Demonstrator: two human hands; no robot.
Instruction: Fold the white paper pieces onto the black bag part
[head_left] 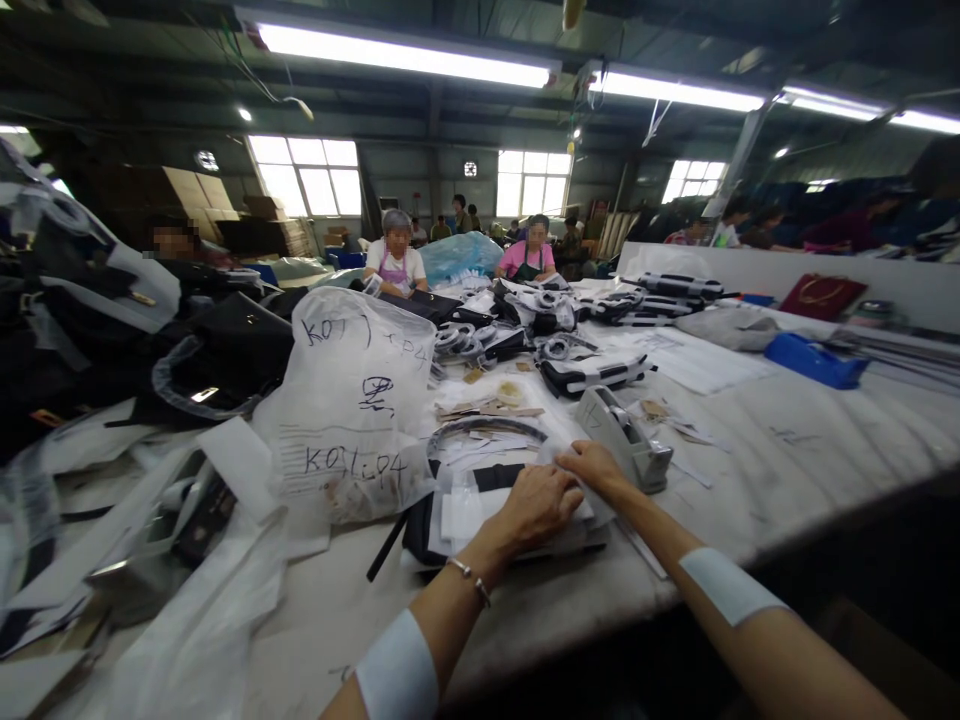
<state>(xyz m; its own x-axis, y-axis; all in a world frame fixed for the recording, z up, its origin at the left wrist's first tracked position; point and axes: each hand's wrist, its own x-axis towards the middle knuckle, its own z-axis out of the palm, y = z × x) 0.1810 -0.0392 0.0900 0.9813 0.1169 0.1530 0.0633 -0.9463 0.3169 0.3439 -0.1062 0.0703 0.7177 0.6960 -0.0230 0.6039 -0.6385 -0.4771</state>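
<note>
My left hand (534,505) lies palm down on a flat black item wrapped in clear plastic (465,515) near the table's front edge. My right hand (596,465) rests at the packet's far right corner, fingers curled on the plastic, touching the left hand. A grey tape dispenser (626,438) stands just right of my right hand. A large clear bag with handwritten marks (352,410) stands left of the packet. A black strap loop (487,428) lies behind it.
Piles of black bags and plastic wrapping (150,380) crowd the left side. Wrapped black-and-white items (592,370) lie mid-table, a blue object (814,358) at the right. Two seated people (396,262) work at the far end. The white table (787,450) stretches to the right.
</note>
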